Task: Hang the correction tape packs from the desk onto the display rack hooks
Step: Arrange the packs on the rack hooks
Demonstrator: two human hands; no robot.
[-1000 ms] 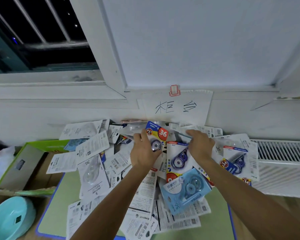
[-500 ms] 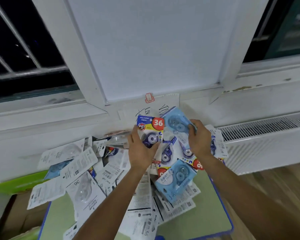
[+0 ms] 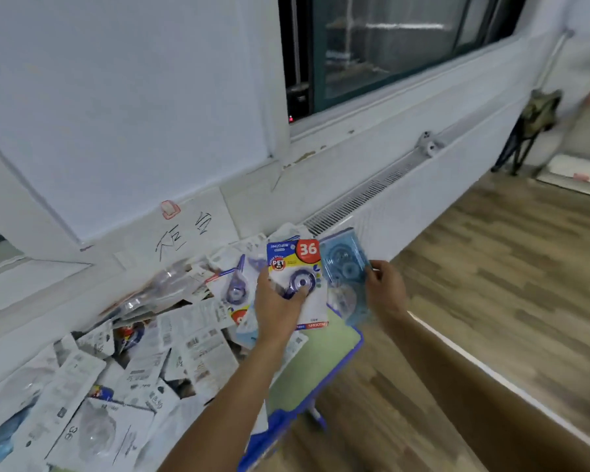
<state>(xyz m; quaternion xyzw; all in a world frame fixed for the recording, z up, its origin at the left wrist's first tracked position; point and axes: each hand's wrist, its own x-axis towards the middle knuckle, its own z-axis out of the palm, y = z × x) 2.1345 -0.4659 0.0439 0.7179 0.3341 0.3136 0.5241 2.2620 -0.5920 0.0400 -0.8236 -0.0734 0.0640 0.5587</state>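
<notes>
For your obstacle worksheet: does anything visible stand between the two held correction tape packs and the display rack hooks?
Cannot be judged: no rack or hooks are in view. The left hand holds the yellow pack, the right hand the blue pack.

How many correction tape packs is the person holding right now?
2. The left hand grips a white pack marked 36; the right hand pinches a light blue pack beside it. More could be stacked behind either one.

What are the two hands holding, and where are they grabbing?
The left hand grips the white-and-yellow "36" correction tape pack at its lower left, thumb on the blister. The right hand pinches the light blue pack by its right edge.
</notes>
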